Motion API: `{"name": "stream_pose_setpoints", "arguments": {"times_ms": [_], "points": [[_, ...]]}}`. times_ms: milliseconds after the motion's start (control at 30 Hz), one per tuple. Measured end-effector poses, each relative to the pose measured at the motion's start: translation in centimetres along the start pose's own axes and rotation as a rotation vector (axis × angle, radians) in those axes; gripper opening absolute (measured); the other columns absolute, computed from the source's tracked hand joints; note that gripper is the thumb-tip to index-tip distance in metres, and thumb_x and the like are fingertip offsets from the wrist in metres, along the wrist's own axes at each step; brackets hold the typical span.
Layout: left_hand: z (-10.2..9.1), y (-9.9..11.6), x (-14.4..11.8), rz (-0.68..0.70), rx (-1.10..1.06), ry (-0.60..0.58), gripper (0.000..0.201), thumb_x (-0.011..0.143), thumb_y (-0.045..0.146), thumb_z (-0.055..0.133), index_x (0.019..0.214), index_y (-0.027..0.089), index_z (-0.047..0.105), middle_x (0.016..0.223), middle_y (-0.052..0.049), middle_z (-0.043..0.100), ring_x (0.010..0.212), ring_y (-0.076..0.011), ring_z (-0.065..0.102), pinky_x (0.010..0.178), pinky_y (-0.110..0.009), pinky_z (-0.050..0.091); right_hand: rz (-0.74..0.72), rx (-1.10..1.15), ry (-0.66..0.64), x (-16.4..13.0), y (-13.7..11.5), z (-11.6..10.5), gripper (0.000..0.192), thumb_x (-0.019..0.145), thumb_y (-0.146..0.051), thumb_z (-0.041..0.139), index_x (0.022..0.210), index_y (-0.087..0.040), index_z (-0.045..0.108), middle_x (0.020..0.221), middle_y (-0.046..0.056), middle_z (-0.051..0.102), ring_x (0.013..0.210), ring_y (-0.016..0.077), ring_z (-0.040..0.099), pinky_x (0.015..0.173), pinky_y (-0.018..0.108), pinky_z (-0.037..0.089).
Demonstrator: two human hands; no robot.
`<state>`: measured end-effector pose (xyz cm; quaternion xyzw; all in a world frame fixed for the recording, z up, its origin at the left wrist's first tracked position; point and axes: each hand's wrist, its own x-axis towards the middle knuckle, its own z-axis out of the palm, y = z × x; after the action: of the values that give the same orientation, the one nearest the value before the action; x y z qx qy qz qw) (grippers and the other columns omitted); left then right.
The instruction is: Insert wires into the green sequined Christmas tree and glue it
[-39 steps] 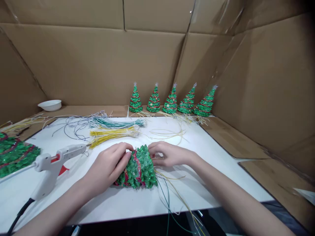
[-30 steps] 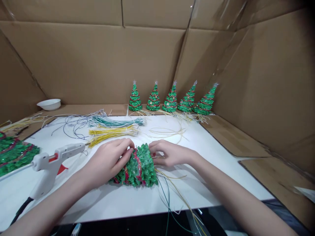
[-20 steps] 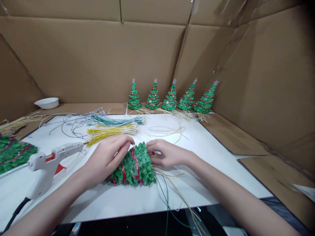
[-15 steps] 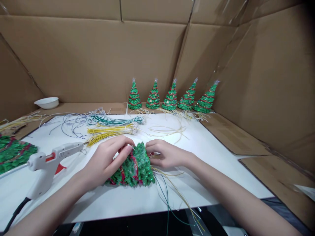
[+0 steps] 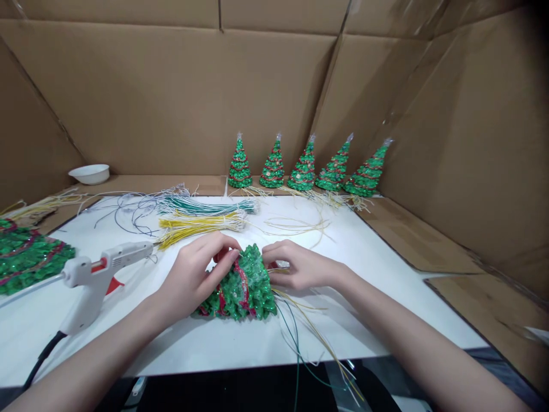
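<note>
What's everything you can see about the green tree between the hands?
The green tree looks frilly and glittery, maybe plastic, with shiny red garland. It lies on its side on the white table, wider end rightward. The left hand touches it; the right hand is at that end, where yellow, white and green wires trail out. Its tip is hidden.

The head-worn camera looks from close by, above and behind the near edge of the worktop [image 5: 369,246], facing forward and down across it.
</note>
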<state>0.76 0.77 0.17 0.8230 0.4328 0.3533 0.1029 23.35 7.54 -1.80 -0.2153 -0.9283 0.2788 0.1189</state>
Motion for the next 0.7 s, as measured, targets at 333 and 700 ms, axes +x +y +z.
{"name": "stream_pose_setpoints", "arguments": {"times_ms": [333,700], "points": [[-0.07,0.13,-0.28,0.018,0.004,0.125,0.008,0.093,0.016,0.049,0.091,0.020,0.055,0.078,0.004,0.060,0.068,-0.0087,0.055,0.065,-0.018,0.044,-0.017,0.170,0.117,0.40,-0.31,0.07,0.012,0.084,-0.018,0.055,0.072,-0.017,0.057,0.068,-0.002,0.052,0.063,0.0107,0.046,0.062,0.024,0.038],[0.06,-0.19,-0.03,0.037,0.016,0.246,0.007,0.091,0.016,0.053,0.087,0.019,0.057,0.077,0.003,0.064,0.069,-0.0091,0.060,0.063,-0.018,0.045,0.016,0.307,0.222,0.66,-0.54,0.79,0.015,0.082,-0.022,0.055,0.071,-0.016,0.061,0.066,-0.001,0.052,0.064,0.0112,0.046,0.063,0.024,0.039]]}}
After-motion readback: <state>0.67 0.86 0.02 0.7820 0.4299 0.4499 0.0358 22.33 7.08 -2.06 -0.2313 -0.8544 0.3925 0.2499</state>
